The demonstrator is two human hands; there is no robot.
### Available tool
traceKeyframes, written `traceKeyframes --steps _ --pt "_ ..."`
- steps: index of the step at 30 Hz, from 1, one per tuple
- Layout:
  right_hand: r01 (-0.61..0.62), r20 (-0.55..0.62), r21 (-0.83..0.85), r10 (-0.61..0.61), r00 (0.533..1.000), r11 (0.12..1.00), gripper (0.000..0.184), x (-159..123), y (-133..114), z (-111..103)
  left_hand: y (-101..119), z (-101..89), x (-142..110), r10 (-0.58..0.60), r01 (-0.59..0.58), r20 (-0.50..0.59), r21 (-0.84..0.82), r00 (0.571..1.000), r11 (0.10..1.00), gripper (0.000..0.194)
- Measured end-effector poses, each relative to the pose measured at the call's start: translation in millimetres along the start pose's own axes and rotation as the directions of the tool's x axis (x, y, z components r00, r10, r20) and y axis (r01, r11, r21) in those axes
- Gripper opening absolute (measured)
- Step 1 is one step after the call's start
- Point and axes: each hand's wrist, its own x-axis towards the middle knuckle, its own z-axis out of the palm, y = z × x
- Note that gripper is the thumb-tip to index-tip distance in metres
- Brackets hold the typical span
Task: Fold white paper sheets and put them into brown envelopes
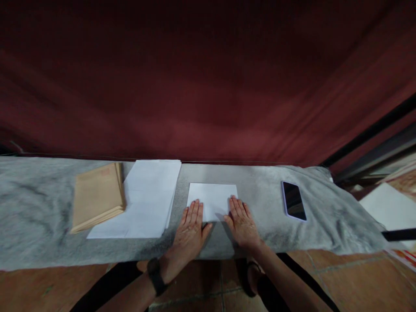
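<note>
A folded white sheet of paper (212, 197) lies flat on the grey cloth, under the fingers of both hands. My left hand (190, 227) rests on its left side, fingers stretched out and thumb apart. On the right side of the paper my right hand (242, 221) lies flat too, its fingers extended over the near corner. Neither hand grips anything. To the left is a stack of white paper sheets (149, 199), with a pile of brown envelopes (97, 193) partly on top of its left edge.
A phone (294, 201) with a pale purple edge lies to the right on the grey cloth (263, 186). Dark red fabric (208, 95) hangs behind the surface. Black bars (373, 130) and a white item (390, 206) stand at the far right. Tiled floor (195, 286) shows below.
</note>
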Motion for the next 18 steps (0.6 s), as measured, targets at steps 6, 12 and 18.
traceKeyframes --steps 6,12,18 --pt "-0.069 0.0 -0.034 0.069 0.998 0.997 0.069 -4.1 15.3 -0.7 -9.7 2.1 2.6 -0.057 0.057 -0.006 0.049 0.998 0.997 0.072" --pt "-0.161 0.007 -0.029 0.161 0.987 0.987 0.07 -4.1 24.9 -1.1 -20.2 -0.6 11.6 -0.147 0.147 -0.004 0.064 0.989 0.987 0.068" --pt "-0.159 0.03 0.119 0.157 0.987 0.98 0.066 25.9 12.8 -10.2 5.2 -2.5 31.0 0.039 -0.036 0.031 -0.087 0.999 0.996 0.059"
